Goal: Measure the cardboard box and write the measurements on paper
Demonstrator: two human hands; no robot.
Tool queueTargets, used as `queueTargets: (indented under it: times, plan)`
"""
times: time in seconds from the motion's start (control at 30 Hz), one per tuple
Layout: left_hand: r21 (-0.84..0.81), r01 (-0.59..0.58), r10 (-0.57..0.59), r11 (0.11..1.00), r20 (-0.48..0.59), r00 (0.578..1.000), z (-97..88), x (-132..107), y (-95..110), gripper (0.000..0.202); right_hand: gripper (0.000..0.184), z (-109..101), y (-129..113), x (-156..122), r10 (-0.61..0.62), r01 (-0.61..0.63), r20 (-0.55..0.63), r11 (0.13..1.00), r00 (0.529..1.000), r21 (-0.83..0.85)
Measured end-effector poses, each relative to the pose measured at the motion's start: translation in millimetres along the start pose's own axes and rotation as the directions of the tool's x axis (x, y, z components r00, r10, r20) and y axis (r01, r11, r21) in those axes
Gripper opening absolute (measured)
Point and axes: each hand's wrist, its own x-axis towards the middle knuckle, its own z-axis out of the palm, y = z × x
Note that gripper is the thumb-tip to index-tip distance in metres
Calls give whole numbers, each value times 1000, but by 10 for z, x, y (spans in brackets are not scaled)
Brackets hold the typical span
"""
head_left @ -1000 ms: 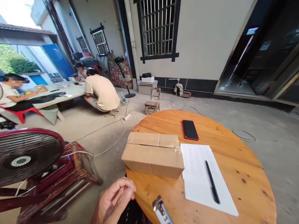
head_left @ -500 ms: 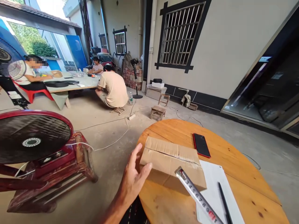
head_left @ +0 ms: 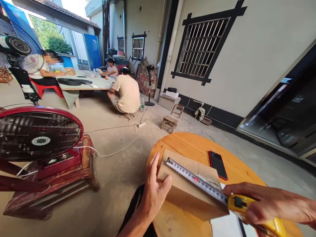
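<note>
A closed cardboard box [head_left: 190, 192] sits on the round wooden table [head_left: 170, 214]. My left hand [head_left: 156, 191] grips its left end, thumb over the front top edge and fingers along the short side. In my right hand [head_left: 274, 204] is a yellow tape measure [head_left: 243, 201], held at the box's right end. Its extended metal blade [head_left: 197, 180] lies lengthwise over the box top, the hooked tip near the left end. White paper [head_left: 223, 225] is partly under the box, with a black pen [head_left: 241, 227] on it, partly hidden by my right hand.
Behind the box lies a red-edged phone [head_left: 217, 164]. A red fan [head_left: 40, 141] stands on a wooden stool [head_left: 86, 164] to the left. Cords [head_left: 123, 149] cross the floor near a small wooden chair [head_left: 170, 120]. Several people are around a far table [head_left: 98, 86].
The tape measure's blade has moved left from the box's front right side onto its top. My right hand and the yellow case have come into view. My left hand stays at the box's left end.
</note>
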Motion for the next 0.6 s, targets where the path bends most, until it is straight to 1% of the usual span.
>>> queueTargets:
  times: [0.1, 0.17, 0.23, 0.3, 0.37, 0.5, 0.6]
  plan:
    - [37, -55, 56, 998, -21, 998, 13, 3, -9, 65, 62, -86, -294, 224, 30, -31, 68, 999, 997, 17]
    - [62, -96, 98, 993, -32, 995, 17, 8, -11, 62, 63, -162, -365, 316, 60, -64, 111, 997, 992, 35]
    - [95, -112, 116, 989, -34, 993, 19, 10, -11, 54, 60, -244, -335, 367, 128, -136, 125, 989, 984, 57]
    - [124, -89, 91, 988, -12, 996, 20, 11, -13, 44, 57, -308, -262, 390, 203, -213, 119, 974, 972, 75]
    - [154, -65, 65, 986, 5, 998, 22, 12, -18, 39, 54, -341, -210, 399, 242, -254, 123, 964, 962, 85]
    - [208, -79, 87, 975, -29, 996, 28, 28, -31, 38, 51, -364, -212, 402, 222, -242, 173, 965, 960, 102]
    - [225, -78, 87, 971, -28, 996, 22, 36, -34, 37, 49, -394, -218, 390, 187, -215, 215, 970, 959, 116]
